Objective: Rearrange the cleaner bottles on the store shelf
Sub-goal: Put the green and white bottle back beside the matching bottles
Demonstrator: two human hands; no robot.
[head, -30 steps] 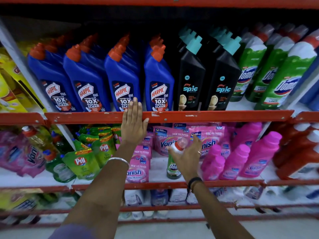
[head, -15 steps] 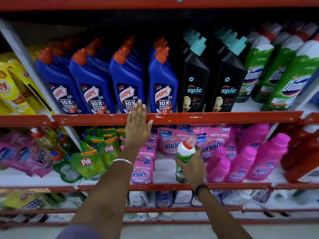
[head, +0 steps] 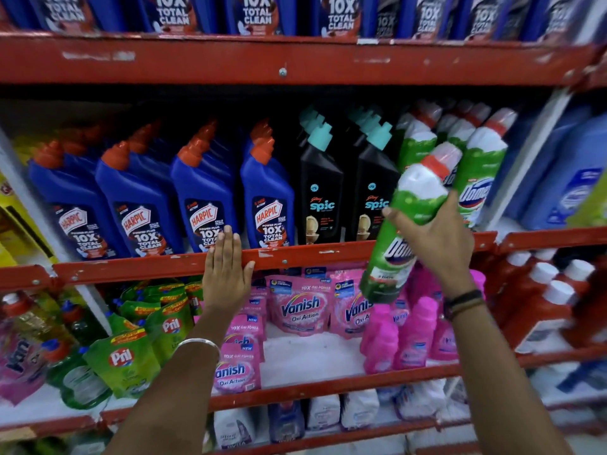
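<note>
The right hand [head: 438,239] is closed around the mid-body of a green and white Domex bottle [head: 405,221], thumb on the near left face, the other fingers wrapped behind it. The bottle is off the shelf and in the air, tilted with its red-banded cap up and to the right and its base down and to the left. The base hangs in front of the red shelf rail [head: 295,259] and over the pink Vanish pouches [head: 300,307] on the level below. The cap end overlaps the row of Domex bottles [head: 481,169] standing on the middle shelf, just right of the black Spic bottles [head: 320,188]. Whether it touches them cannot be told.

The left hand [head: 226,274] lies flat and open, palm down on the front of the same rail, fingers together pointing up toward the blue Harpic bottles [head: 203,192]. It holds nothing. A silver bangle [head: 197,344] sits on the left wrist; dark bands [head: 463,302] sit on the right wrist.

Pink bottles [head: 415,330] stand on the lower shelf beneath the right forearm. Green Pril pouches [head: 126,357] lie to the left of the left forearm.
</note>
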